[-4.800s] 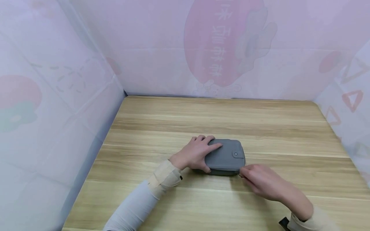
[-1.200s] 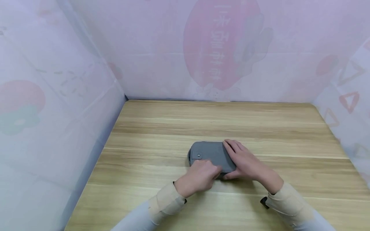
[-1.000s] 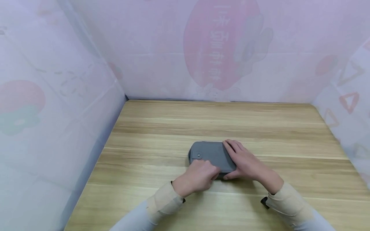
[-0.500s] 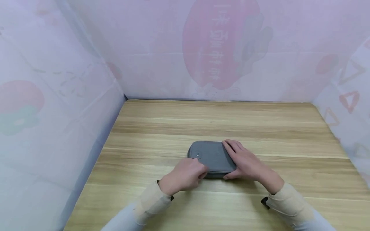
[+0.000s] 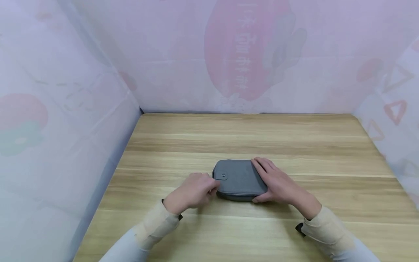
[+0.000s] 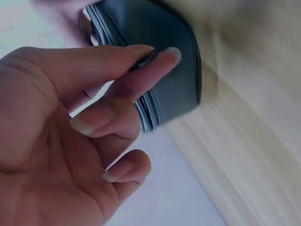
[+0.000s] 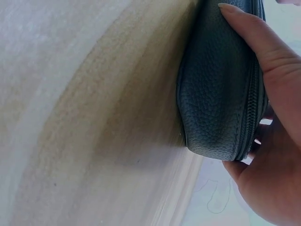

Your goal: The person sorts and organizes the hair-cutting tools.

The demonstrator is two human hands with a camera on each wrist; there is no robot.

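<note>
A grey zip pouch [image 5: 240, 180] with a snap button [image 5: 223, 175] lies flat in the middle of the wooden table [image 5: 294, 145]. My right hand [image 5: 271, 182] holds its right end, fingers laid over the top and thumb against the near side. In the right wrist view the right hand [image 7: 277, 141] wraps the pouch [image 7: 216, 94] along its zipper edge. My left hand [image 5: 211, 185] is at the pouch's near left corner. The left wrist view has thumb and forefinger [image 6: 150, 54] pinching a small dark zipper pull [image 6: 146, 59] against the pouch [image 6: 174, 89].
Pale printed sheets wall the table on the left [image 5: 65, 127], back [image 5: 248, 58] and right [image 5: 392, 109]. Bare wood lies on every side of the pouch.
Over the last second my left hand slid left along the pouch's near edge, from its middle to the left corner. The right hand stayed. Earlier the pouch lay with its snap on the right.
</note>
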